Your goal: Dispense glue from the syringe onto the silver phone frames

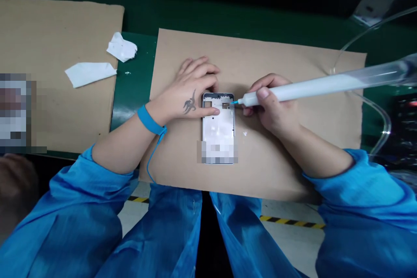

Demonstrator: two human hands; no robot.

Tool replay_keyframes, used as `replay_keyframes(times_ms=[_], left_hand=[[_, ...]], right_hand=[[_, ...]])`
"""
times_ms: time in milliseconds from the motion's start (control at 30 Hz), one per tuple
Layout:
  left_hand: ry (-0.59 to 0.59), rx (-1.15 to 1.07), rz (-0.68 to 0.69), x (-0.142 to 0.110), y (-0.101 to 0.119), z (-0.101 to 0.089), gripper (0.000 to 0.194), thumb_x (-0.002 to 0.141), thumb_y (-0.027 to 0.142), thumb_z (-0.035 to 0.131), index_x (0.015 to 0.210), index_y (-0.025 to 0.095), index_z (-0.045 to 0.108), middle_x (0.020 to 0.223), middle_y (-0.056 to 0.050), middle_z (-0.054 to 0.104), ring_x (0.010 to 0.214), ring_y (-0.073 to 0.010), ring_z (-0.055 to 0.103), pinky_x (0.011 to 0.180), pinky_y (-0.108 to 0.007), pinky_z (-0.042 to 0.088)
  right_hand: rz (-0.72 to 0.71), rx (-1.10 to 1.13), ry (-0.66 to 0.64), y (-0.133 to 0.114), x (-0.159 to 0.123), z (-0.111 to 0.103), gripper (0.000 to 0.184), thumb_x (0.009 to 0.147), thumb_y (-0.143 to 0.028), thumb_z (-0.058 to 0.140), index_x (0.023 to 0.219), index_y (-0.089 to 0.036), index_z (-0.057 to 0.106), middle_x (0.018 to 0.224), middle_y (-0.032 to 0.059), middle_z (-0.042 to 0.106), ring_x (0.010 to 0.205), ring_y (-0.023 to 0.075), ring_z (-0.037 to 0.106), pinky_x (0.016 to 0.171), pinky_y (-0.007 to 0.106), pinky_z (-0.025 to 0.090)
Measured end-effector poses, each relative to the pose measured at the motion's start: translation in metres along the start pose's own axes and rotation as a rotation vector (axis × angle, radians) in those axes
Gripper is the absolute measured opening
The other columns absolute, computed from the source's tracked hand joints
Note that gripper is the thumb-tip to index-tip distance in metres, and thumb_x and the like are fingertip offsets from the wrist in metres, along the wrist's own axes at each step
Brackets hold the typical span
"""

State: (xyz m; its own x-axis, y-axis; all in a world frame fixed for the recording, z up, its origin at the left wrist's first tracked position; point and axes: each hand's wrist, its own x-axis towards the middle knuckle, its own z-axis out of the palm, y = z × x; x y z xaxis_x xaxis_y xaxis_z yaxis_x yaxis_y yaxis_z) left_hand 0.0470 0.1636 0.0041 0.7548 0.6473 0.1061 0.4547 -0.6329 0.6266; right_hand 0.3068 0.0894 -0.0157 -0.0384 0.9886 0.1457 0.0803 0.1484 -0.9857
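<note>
A phone's middle frame (217, 128), silvery with a dark top edge and small cut-outs, lies on a cardboard sheet. My left hand (193, 91) rests over its upper left, fingers spread, with the thumb lying across the frame's face. In my right hand (276, 102) is a glue syringe (316, 86), a long barrel filled with white paste and held like a pen. Its blue needle tip (235, 102) is at the frame's upper right, beside a small brownish cut-out; whether it touches cannot be made out. The frame's lower end is blurred by pixels.
The cardboard sheet (182, 165) covers a green bench (133, 100). White paper scraps (91, 73) lie on another cardboard piece at left. A clear hose (387, 126) loops at right. A blue wrist strap (150, 120) trails a cord. Another person's hand (16, 182) shows at far left.
</note>
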Motion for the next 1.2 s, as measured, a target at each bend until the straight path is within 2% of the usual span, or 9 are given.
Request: replay_keyframes(times_ms=[100,200,333,500,633,833,1033,1200], left_hand=[[0.014,-0.013,-0.008,-0.0001,0.0004,0.0016,0.056,0.086,0.075,0.084,0.112,0.026,0.073,0.160,-0.011,0.063,0.171,-0.0466,0.032,0.142,-0.074,0.013],[0.014,-0.012,-0.008,-0.0002,0.0008,0.0029,0.054,0.087,0.073,0.083,0.112,0.026,0.073,0.160,-0.010,0.062,0.171,-0.0460,0.032,0.143,-0.073,0.013],[0.010,-0.009,0.004,0.0001,0.0006,0.0033,0.054,0.087,0.072,0.083,0.114,0.026,0.073,0.161,-0.011,0.061,0.171,-0.0456,0.032,0.143,-0.072,0.013],[0.019,-0.033,-0.014,0.0005,0.0027,0.0031,0.054,0.086,0.072,0.084,0.112,0.025,0.073,0.160,-0.011,0.062,0.170,-0.0483,0.032,0.143,-0.075,0.012],[0.017,-0.046,-0.021,0.0006,0.0040,0.0031,0.054,0.086,0.072,0.084,0.111,0.025,0.073,0.160,-0.011,0.061,0.170,-0.0492,0.031,0.143,-0.075,0.011],[0.013,-0.032,-0.020,0.0007,0.0023,0.0041,0.056,0.086,0.075,0.082,0.113,0.026,0.073,0.161,-0.010,0.061,0.170,-0.0487,0.032,0.143,-0.075,0.011],[-0.001,0.000,-0.017,0.0006,0.0026,0.0039,0.054,0.089,0.074,0.079,0.115,0.027,0.074,0.162,-0.011,0.060,0.171,-0.0469,0.031,0.144,-0.071,0.012],[-0.001,-0.001,-0.013,0.0005,0.0026,0.0038,0.053,0.089,0.072,0.080,0.116,0.027,0.075,0.162,-0.011,0.060,0.171,-0.0465,0.031,0.144,-0.071,0.012]], right_hand=[[0.003,-0.075,-0.001,0.0015,0.0009,0.0004,0.051,0.094,-0.076,0.082,0.096,-0.029,0.062,0.070,-0.0026,0.070,0.051,0.0170,0.065,0.046,0.032,0.056],[-0.027,-0.212,-0.051,0.0016,0.0015,-0.0001,0.051,0.091,-0.077,0.084,0.101,-0.030,0.069,0.084,0.0027,0.076,0.065,0.0217,0.072,0.059,0.039,0.064],[-0.077,-0.329,-0.022,0.0003,0.0022,-0.0014,0.045,0.092,-0.071,0.085,0.103,-0.029,0.074,0.098,0.0059,0.081,0.079,0.0241,0.076,0.071,0.043,0.067],[-0.095,-0.383,-0.024,-0.0020,0.0019,0.0006,0.038,0.090,-0.061,0.088,0.101,-0.028,0.076,0.096,0.0061,0.082,0.078,0.0236,0.075,0.069,0.040,0.066],[-0.072,-0.417,-0.036,-0.0039,0.0025,0.0006,0.035,0.089,-0.058,0.089,0.102,-0.028,0.076,0.098,0.0050,0.082,0.081,0.0242,0.076,0.074,0.041,0.067],[-0.049,-0.421,-0.085,-0.0046,0.0032,-0.0010,0.029,0.091,-0.053,0.089,0.104,-0.030,0.076,0.101,0.0046,0.080,0.087,0.0259,0.077,0.080,0.044,0.068],[-0.082,-0.425,-0.045,-0.0042,0.0032,0.0011,0.030,0.089,-0.052,0.089,0.102,-0.028,0.076,0.099,0.0045,0.082,0.082,0.0241,0.077,0.075,0.042,0.067],[-0.069,-0.441,-0.062,-0.0052,0.0030,-0.0002,0.028,0.090,-0.050,0.089,0.104,-0.029,0.077,0.101,0.0050,0.081,0.088,0.0256,0.078,0.081,0.044,0.069]])
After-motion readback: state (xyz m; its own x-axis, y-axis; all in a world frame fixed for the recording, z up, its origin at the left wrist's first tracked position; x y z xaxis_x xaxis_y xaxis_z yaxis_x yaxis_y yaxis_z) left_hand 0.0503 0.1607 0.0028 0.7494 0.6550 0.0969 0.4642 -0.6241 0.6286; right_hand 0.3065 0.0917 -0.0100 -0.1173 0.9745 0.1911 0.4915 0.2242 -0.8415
